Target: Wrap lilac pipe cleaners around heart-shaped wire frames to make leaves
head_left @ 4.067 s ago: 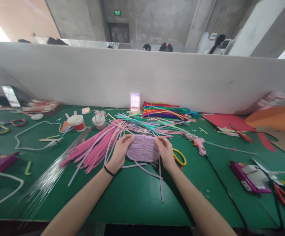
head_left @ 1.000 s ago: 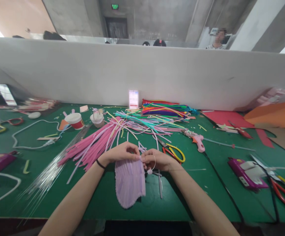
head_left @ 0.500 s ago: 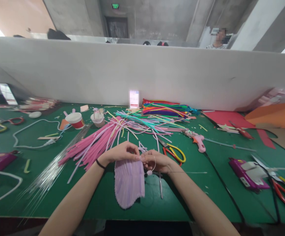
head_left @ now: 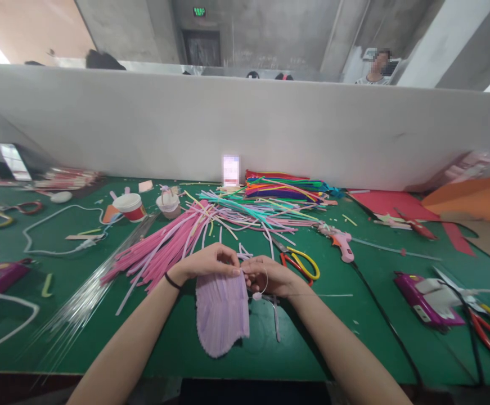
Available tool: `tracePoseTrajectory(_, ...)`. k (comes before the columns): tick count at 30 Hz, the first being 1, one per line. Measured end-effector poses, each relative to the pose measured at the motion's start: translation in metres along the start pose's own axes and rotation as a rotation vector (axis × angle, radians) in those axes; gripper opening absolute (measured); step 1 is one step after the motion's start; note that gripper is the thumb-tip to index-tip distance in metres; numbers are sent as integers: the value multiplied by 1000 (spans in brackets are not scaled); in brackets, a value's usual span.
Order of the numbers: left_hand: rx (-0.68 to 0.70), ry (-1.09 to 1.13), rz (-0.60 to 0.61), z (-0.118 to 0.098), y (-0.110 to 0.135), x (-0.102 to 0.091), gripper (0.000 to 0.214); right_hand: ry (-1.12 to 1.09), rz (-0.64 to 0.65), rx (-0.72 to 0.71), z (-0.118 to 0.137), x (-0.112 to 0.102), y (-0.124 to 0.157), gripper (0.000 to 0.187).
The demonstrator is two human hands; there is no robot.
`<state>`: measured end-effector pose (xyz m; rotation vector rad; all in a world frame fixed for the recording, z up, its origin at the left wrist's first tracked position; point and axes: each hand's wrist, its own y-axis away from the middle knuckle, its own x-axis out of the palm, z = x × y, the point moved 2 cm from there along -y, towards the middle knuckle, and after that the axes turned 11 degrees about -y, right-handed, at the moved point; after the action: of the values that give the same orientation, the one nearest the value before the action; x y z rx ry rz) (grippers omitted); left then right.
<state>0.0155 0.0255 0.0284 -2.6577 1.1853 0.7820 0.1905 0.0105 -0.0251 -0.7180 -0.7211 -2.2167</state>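
Observation:
A flat lilac piece made of pipe cleaners laid side by side hangs from my left hand, which pinches its upper edge. Close beside it, my right hand has its fingers closed at the piece's upper right corner; what they grip there is too small to make out. A thin pale wire loop with a small pinkish bead-like end curves by the right fingers. Below the right hand, a loose lilac strip lies on the green table.
Pink pipe cleaners and a multicoloured heap lie beyond my hands. Scissors and a pink glue gun are to the right, near a purple power strip. Clear thin rods lie left, before a paper cup.
My right fingers have shifted very slightly at the corner of the lilac piece, and the bead-like end hangs a touch differently. Otherwise the hands hold their place.

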Motion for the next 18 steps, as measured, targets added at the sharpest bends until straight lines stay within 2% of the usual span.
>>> tracePoseTrajectory(12, 2, -29, 12, -3, 0, 2, 21, -24, -21, 63, 0, -1, -1, 20)
tracePoseTrajectory(18, 2, -12, 21, -2, -1, 3, 20, -67, 8, 78, -1, -3, -1, 15)
